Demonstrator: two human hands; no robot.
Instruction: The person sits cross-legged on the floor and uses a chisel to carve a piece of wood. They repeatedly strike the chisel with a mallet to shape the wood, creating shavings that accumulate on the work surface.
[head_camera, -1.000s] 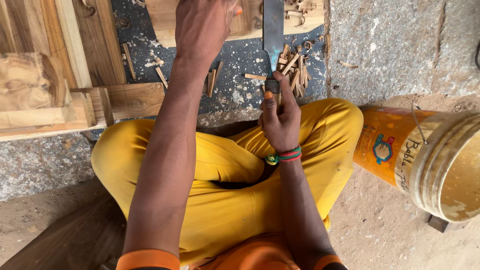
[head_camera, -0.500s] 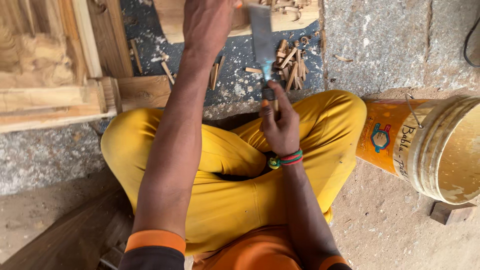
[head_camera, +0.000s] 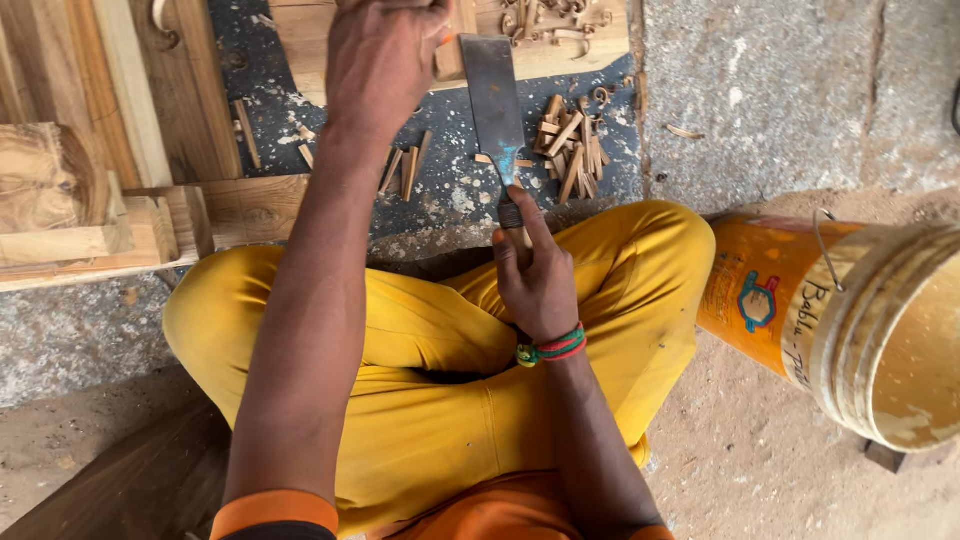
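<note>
I sit cross-legged in yellow trousers. My right hand (head_camera: 538, 278) grips the handle of a wide flat chisel (head_camera: 493, 105), whose blade points away from me toward a pale wooden board (head_camera: 560, 55) at the top edge. My left hand (head_camera: 385, 60) is stretched forward, closed on something at the board's near edge; what it holds is hidden by the hand. Wood chips (head_camera: 572, 150) lie scattered on the dark speckled mat just right of the blade.
Stacked planks and carved wood pieces (head_camera: 90, 190) lie at the left. An orange plastic bucket (head_camera: 850, 320) lies tipped on its side at the right on sandy ground. A rough concrete slab (head_camera: 800, 90) fills the upper right.
My right hand and the chisel have shifted slightly left and nearer the board. The view has tilted a little, and my left hand stays on the board's edge.
</note>
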